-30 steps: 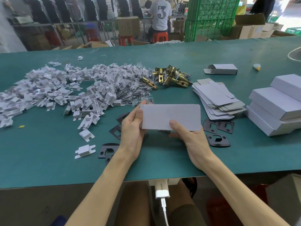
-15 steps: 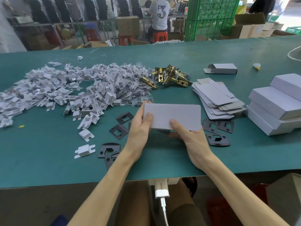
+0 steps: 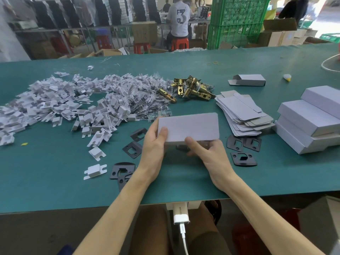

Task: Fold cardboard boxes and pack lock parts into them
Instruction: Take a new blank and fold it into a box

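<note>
Am holding white rectangular cardboard box [image 3: 189, 128] just above green table mat [image 3: 55, 181], centre front. My left hand [image 3: 153, 144] pinching left end, thumb on top; right hand [image 3: 207, 153] gripping near edge, fingers underneath. Judging it light, thin-walled, crushable: gripping at edges, sparing wide face.

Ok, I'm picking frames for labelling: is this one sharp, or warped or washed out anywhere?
Head view: box, left hand, right hand sharp; table edges bow from the wide lens; top right corner washed out, figure there blurred.
</note>
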The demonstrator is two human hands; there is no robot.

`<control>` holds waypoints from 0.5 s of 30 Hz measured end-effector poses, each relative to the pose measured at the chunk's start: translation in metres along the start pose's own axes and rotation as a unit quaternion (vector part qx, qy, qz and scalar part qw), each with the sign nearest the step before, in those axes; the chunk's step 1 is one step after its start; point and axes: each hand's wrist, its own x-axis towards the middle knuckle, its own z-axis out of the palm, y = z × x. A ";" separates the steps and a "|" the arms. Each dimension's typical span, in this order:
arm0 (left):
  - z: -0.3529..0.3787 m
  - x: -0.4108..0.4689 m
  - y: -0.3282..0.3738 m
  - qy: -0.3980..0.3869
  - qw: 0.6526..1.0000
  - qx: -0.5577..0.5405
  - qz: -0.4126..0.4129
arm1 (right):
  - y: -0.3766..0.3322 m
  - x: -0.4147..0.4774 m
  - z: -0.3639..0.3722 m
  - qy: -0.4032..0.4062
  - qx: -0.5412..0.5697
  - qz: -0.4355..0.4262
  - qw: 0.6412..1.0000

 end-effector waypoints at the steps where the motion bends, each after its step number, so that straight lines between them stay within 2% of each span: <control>1: -0.001 0.001 0.000 0.007 1.000 -0.017 0.000 | 0.001 0.001 -0.001 0.003 0.006 -0.008 1.000; 4: -0.003 0.001 0.003 0.041 0.994 -0.102 -0.030 | 0.000 0.003 -0.006 0.036 0.055 -0.019 0.998; 6: -0.004 0.000 0.005 0.038 0.990 -0.125 -0.051 | 0.000 0.003 -0.005 0.001 0.024 -0.035 0.999; 8: -0.001 -0.003 0.006 -0.009 0.993 -0.107 -0.055 | 0.002 0.003 -0.004 -0.045 -0.022 -0.053 0.997; 11: 0.005 -0.010 0.009 -0.076 0.995 -0.050 -0.037 | -0.001 0.001 -0.003 -0.049 -0.016 -0.043 0.998; 15: 0.011 -0.013 0.013 -0.077 0.996 0.027 -0.033 | -0.005 0.000 -0.004 -0.034 0.019 -0.022 0.999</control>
